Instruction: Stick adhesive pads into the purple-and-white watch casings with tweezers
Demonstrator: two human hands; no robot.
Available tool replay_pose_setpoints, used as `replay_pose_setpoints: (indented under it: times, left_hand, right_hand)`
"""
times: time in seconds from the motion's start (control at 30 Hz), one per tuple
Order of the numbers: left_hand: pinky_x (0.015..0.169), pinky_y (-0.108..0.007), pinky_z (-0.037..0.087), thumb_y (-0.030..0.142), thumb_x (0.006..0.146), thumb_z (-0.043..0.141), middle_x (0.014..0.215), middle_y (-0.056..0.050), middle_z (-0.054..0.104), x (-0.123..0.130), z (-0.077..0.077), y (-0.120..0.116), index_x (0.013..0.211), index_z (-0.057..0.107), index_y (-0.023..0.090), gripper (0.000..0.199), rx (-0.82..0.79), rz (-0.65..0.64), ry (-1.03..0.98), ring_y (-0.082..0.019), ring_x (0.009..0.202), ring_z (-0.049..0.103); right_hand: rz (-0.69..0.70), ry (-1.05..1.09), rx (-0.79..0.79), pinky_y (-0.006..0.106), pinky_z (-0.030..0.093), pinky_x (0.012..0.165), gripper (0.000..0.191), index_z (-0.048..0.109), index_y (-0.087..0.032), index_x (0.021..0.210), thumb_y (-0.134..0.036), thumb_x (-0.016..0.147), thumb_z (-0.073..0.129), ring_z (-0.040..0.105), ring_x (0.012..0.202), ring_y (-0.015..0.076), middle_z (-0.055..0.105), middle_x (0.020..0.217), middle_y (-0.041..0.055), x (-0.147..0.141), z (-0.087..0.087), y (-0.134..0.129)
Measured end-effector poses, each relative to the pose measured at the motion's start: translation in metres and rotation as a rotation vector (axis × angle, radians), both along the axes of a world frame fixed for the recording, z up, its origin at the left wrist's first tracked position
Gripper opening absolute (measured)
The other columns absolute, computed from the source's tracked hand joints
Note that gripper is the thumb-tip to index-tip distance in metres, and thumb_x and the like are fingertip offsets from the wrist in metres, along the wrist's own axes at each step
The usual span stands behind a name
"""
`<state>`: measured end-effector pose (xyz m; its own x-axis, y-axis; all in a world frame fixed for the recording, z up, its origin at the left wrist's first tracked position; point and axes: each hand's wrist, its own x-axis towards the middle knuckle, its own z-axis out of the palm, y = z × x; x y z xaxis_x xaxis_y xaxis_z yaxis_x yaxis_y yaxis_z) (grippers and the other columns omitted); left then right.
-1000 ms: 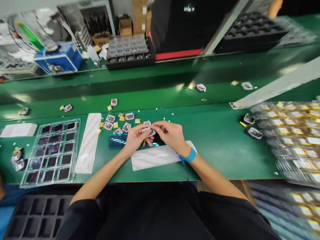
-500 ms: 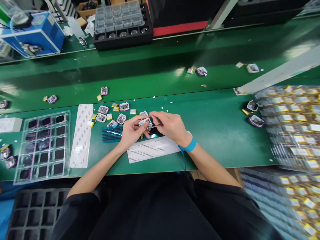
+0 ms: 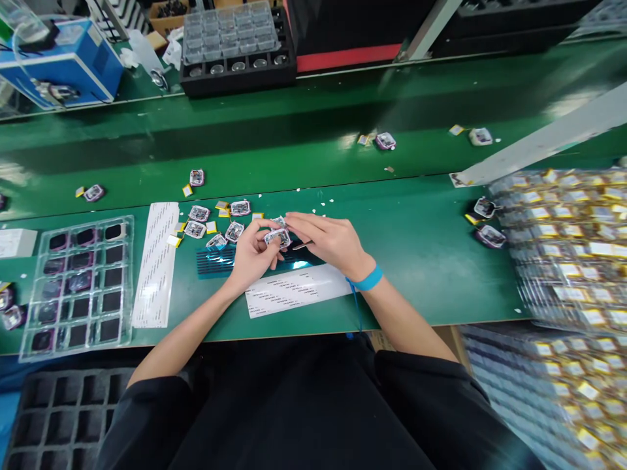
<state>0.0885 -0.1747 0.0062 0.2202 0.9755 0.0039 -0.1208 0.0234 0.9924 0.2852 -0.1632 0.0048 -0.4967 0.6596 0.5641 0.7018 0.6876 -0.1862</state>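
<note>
A small square device with exposed electronics (image 3: 277,239) is pinched in my left hand (image 3: 252,256), just above the bench. My right hand (image 3: 337,243), with a blue band on its wrist, is beside the device and holds a thin metal tool (image 3: 302,245) in curled fingers. Under both hands lies a dark blue striped film (image 3: 214,263). In front of it is a white printed sheet (image 3: 289,294). Several similar open devices (image 3: 199,213) with small yellow-edged pieces lie to the left of my left hand.
A clear compartment tray (image 3: 131,287) and an upright white printed strip (image 3: 155,264) are at the left. Stacked trays of yellow-edged pieces (image 3: 571,232) fill the right. Spaced devices (image 3: 385,141) lie on the green strip behind; a white post (image 3: 543,140) slants at the right.
My right fingers have moved slightly away from the device and lie flatter, showing more of the metal tool. The devices on the green strip have shifted left, along with the whole view.
</note>
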Motion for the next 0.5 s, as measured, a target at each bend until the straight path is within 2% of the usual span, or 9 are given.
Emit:
replay_pose_setpoints:
  times: [0.17,0.3,0.4,0.5]
  left_hand:
    - [0.039,-0.018,0.047,0.032,0.086,0.074,0.060,0.008,0.061,0.001,-0.002,-0.002,0.097,0.056,0.020,0.024,0.027,0.022,0.036,-0.004,0.033,0.049]
    - [0.040,-0.018,0.047,0.032,0.085,0.072,0.067,0.005,0.065,0.002,-0.006,-0.004,0.093,0.057,0.020,0.021,0.081,0.085,0.100,-0.006,0.040,0.055]
    - [0.039,-0.017,0.043,0.028,0.084,0.069,0.068,0.004,0.066,0.003,-0.010,-0.007,0.090,0.057,0.020,0.016,0.101,0.114,0.140,-0.007,0.042,0.057]
    - [0.039,-0.016,0.036,0.023,0.082,0.069,0.064,0.005,0.062,0.004,-0.012,-0.010,0.088,0.058,0.020,0.013,0.127,0.127,0.194,-0.006,0.042,0.053]
  right_hand:
    - [0.003,-0.133,0.100,0.025,0.054,0.058,0.033,0.072,-0.020,0.118,-0.006,0.102,0.047,0.076,0.085,0.0150,0.080,0.115,0.0013,0.004,0.002,-0.001]
    - [0.007,-0.238,0.061,0.025,0.045,0.056,0.038,0.070,-0.020,0.120,-0.003,0.100,0.043,0.073,0.086,0.0129,0.079,0.113,0.0003,0.006,0.009,-0.003]
    - [0.030,-0.296,0.042,0.028,0.038,0.052,0.037,0.069,-0.017,0.120,-0.002,0.100,0.041,0.071,0.083,0.0128,0.079,0.109,0.0027,0.004,0.012,-0.007]
    - [0.065,-0.327,0.011,0.030,0.032,0.050,0.035,0.069,-0.015,0.116,-0.002,0.101,0.041,0.068,0.078,0.0135,0.079,0.103,0.0043,0.000,0.014,-0.011]
